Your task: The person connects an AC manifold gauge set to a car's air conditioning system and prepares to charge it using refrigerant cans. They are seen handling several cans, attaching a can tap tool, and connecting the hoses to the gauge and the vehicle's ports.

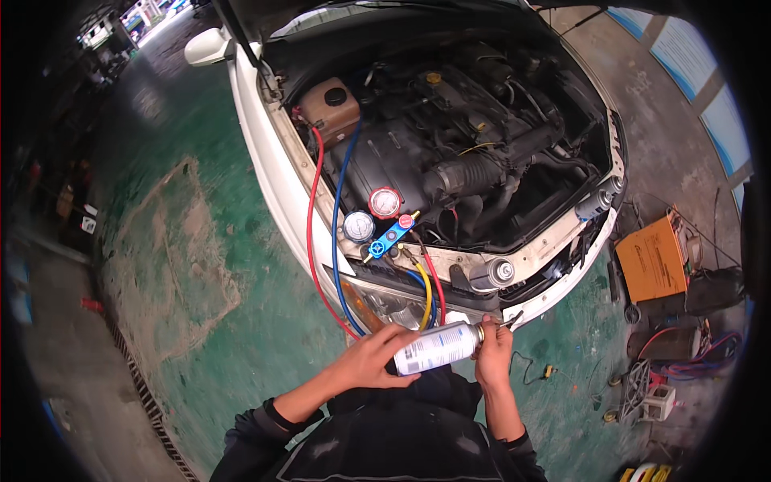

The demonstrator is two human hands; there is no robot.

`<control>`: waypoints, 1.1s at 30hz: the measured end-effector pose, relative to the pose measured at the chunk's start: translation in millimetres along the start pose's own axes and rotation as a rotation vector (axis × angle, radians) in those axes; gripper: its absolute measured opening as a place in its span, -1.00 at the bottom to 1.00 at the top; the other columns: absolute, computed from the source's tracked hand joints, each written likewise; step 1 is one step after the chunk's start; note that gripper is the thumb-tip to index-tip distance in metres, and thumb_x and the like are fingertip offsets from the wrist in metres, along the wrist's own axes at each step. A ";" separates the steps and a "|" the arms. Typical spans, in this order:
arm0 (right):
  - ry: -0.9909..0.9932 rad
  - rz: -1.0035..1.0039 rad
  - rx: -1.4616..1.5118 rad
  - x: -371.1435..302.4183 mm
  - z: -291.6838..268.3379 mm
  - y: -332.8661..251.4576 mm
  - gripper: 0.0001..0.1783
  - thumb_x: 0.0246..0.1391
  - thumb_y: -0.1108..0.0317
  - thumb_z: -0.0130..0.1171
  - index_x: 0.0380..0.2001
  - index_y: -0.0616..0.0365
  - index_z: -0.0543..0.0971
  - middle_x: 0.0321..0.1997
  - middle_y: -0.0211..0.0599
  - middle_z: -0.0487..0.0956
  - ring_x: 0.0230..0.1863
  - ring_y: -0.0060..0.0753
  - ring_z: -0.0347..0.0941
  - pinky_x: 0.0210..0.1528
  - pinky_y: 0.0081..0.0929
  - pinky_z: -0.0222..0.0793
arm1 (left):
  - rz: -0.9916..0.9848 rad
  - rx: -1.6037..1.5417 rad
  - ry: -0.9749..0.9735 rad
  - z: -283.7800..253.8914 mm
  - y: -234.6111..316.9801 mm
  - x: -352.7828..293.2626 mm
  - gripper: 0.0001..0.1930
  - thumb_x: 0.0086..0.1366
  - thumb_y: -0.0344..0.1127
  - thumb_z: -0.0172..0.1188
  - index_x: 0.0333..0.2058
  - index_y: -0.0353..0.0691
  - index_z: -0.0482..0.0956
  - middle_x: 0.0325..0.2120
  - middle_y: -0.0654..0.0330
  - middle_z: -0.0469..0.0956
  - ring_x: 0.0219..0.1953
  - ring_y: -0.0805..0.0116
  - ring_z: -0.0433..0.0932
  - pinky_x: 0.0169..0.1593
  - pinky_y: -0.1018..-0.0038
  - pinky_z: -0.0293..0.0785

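A white spray-type can (438, 349) lies tilted nearly sideways between my hands, in front of the car's headlight. My left hand (371, 358) is wrapped around its base end. At the other end my right hand (492, 355) closes around the brass-coloured neck; a thin dark piece sticks out beyond those fingers. Just ahead of the can, a blue gauge manifold (392, 236) rests on the front edge of the engine bay, with a red-rimmed gauge (385, 202) and a second gauge (358, 226). Red, blue and yellow hoses run from it; the yellow hose (426, 293) passes down behind the can.
The white car's hood is up over the engine (474, 104). A brown reservoir (329, 108) sits at its left. More cans, one silver (494, 275) and one grey (594, 204), stand on the front panel. On the floor right are an orange box (652, 261), a cylinder (665, 344) and coiled cables.
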State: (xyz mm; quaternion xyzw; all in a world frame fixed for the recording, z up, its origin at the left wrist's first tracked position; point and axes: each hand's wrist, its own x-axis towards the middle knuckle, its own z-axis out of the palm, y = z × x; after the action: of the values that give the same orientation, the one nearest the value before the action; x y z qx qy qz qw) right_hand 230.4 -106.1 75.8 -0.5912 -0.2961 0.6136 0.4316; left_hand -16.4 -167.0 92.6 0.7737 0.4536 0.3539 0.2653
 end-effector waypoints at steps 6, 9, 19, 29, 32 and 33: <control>0.106 -0.201 -0.069 -1.1 -4.1 7.5 -0.63 0.41 0.16 0.04 -0.51 0.03 0.47 -0.67 -0.62 0.36 -0.71 -0.76 0.18 -0.69 -0.61 0.02 | -0.912 -1.616 -0.445 5.2 -38.5 20.6 -0.58 0.50 -0.05 0.02 0.01 -0.36 0.38 -0.37 0.06 0.59 -0.54 0.32 0.63 -0.50 0.54 0.51; 0.163 -0.198 -0.069 -0.3 -5.3 12.6 -0.63 0.41 0.18 0.03 -0.52 0.04 0.47 -0.68 -0.60 0.39 -0.72 -0.76 0.19 -0.69 -0.61 0.03 | -0.630 -0.838 -0.330 14.8 -50.9 22.2 -0.56 0.45 -0.12 0.11 0.10 -0.36 0.40 -0.13 -0.01 0.55 -0.07 0.15 0.61 -0.17 0.28 0.62; 0.259 -0.151 0.070 8.5 -12.6 18.2 -0.61 0.41 0.21 -0.01 -0.56 0.04 0.46 -0.69 -0.60 0.40 -0.76 -0.71 0.20 -0.73 -0.57 0.04 | 0.118 -0.184 -0.224 -1.1 -37.4 50.9 -0.26 0.02 -0.22 0.52 0.18 -0.26 0.42 0.02 -0.01 0.45 0.04 -0.04 0.55 0.05 0.25 0.56; 0.270 -0.135 0.076 15.8 -23.7 18.1 -0.66 0.39 0.25 -0.02 -0.50 0.11 0.50 -0.65 -0.58 0.42 -0.72 -0.71 0.24 -0.71 -0.57 0.07 | -0.568 -0.947 -0.501 20.2 -51.5 69.2 -0.38 0.23 -0.14 0.39 0.16 -0.31 0.38 -0.07 -0.06 0.54 0.05 0.02 0.57 0.05 0.18 0.52; 0.319 -0.086 0.082 15.5 -26.1 17.0 -0.68 0.37 0.25 -0.02 -0.48 0.12 0.52 -0.62 -0.55 0.45 -0.71 -0.71 0.27 -0.71 -0.56 0.09 | 0.108 -0.232 -0.262 3.1 -30.2 79.5 -0.26 0.11 -0.16 0.46 0.22 -0.24 0.36 0.20 -0.01 0.34 0.10 -0.03 0.52 0.10 0.18 0.54; 0.320 -0.082 0.130 21.0 -25.3 20.8 -0.69 0.37 0.24 0.00 -0.46 0.12 0.54 -0.61 -0.53 0.46 -0.69 -0.72 0.30 -0.69 -0.57 0.11 | 0.234 -0.010 -0.292 2.2 -37.2 78.4 -0.24 0.08 -0.15 0.47 0.22 -0.24 0.37 0.18 0.00 0.36 0.11 -0.01 0.53 0.10 0.20 0.55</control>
State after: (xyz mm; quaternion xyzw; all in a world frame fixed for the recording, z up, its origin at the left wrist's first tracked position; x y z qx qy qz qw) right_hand 253.0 -100.8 44.5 -0.6395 -0.2071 0.5114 0.5354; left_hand -7.3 -80.8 88.1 0.8631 0.3155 0.2683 0.2891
